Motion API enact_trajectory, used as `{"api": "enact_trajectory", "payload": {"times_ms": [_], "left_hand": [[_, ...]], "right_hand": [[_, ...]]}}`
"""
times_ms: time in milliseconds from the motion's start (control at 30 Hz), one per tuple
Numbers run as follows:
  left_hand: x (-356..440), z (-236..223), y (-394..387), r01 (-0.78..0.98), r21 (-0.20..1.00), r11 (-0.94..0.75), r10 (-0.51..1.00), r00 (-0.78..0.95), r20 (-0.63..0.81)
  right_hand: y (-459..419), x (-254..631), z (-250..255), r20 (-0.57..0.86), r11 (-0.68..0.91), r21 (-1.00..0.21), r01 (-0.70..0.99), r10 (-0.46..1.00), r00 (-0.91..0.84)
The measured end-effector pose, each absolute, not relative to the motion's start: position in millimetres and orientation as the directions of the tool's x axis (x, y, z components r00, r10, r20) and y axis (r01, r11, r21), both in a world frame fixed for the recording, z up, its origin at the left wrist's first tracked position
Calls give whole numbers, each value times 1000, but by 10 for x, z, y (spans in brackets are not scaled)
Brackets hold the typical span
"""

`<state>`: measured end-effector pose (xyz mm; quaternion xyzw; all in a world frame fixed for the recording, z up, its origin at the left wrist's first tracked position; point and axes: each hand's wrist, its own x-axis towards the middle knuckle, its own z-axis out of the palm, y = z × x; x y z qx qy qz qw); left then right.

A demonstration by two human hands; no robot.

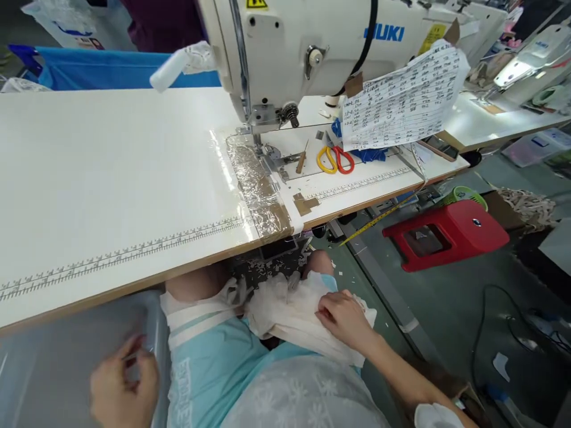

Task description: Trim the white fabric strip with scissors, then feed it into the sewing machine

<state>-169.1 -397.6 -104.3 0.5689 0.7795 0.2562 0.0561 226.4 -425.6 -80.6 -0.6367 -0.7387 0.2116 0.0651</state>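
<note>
My right hand (344,319) rests on a bundle of white fabric (289,312) lying in my lap, its fingers bent and pressing into the cloth. My left hand (121,387) is low at the left, over a translucent plastic bin (66,351) under the table edge. Its fingers are curled in a pinch; what they hold is too small to make out. The white sewing machine (312,41) stands on the white table (111,172) above, apart from both hands.
Yellow and red-handled scissors (335,159) lie by the machine's needle area, next to a printed paper sheet (401,101). A red plastic stool (446,233) stands on the floor at right. A yellow tape measure (379,219) hangs from the table. Cables lie on the floor.
</note>
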Motion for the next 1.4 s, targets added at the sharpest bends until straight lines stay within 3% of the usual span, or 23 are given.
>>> {"api": "enact_trajectory", "payload": {"times_ms": [67, 133, 233, 300, 400, 533, 633, 700, 800, 900, 967, 1033, 1133, 1267, 1333, 1400], "left_hand": [[-1327, -884, -3979, 772, 614, 165, 954, -284, 100], [-939, -779, -3980, 631, 767, 117, 989, -6, -146], [-423, -772, -4011, 496, 862, 102, 797, 478, -370], [-186, -824, -4049, 488, 870, 69, 698, 600, -392], [-26, -884, -4097, 515, 856, 44, 676, 616, -405], [6, -860, -4125, 514, 848, 129, 625, 621, -472], [110, -791, -4120, 265, 883, 387, 614, 641, -461], [239, -723, -4089, 12, 821, 571, 662, 585, -469], [414, -563, -3995, -209, 732, 648, 710, 513, -483], [412, -320, -3864, -82, 802, 592, 600, 709, -371], [264, -134, -3766, 46, 850, 524, 450, 833, -322], [-1, 45, -3656, 136, 886, 444, 397, 856, -331], [-550, 283, -3470, 269, 929, 253, 503, 784, -364], [-1275, 576, -3206, 483, 868, 118, 624, 644, -443], [-1534, 742, -3064, 563, 818, 116, 663, 570, -486], [-1724, 925, -2907, 637, 766, 84, 727, 487, -485]], "right_hand": [[-4259, 2251, -801, -127, 121, -435, 892, 973, -193], [-4230, 2244, -751, -72, 116, -482, 869, 983, -172], [-4201, 2246, -687, -90, 76, -443, 893, 988, -128], [-4223, 2243, -700, -151, 57, -356, 933, 981, -118], [-4287, 2223, -770, -184, 101, -337, 936, 968, -171], [-4300, 2183, -721, -55, 89, -537, 839, 988, -141], [-4258, 2136, -499, -7, 77, -647, 759, 994, -107], [-4231, 2101, -318, 27, 157, -656, 738, 982, -186], [-4177, 2064, -101, 160, 282, -636, 718, 959, -234], [-4086, 2064, 12, 192, 365, -697, 617, 925, -329], [-4008, 2106, 64, 112, 379, -766, 519, 874, -473], [-3917, 2209, 141, 34, 352, -799, 487, 835, -548], [-3734, 2494, 352, -50, 320, -772, 550, 831, -554], [-3380, 2961, 759, -115, 255, -730, 634, 868, -482], [-3170, 3146, 958, -100, 245, -702, 669, 896, -433], [-2954, 3276, 1121, 3, 301, -619, 725, 925, -381]]}}
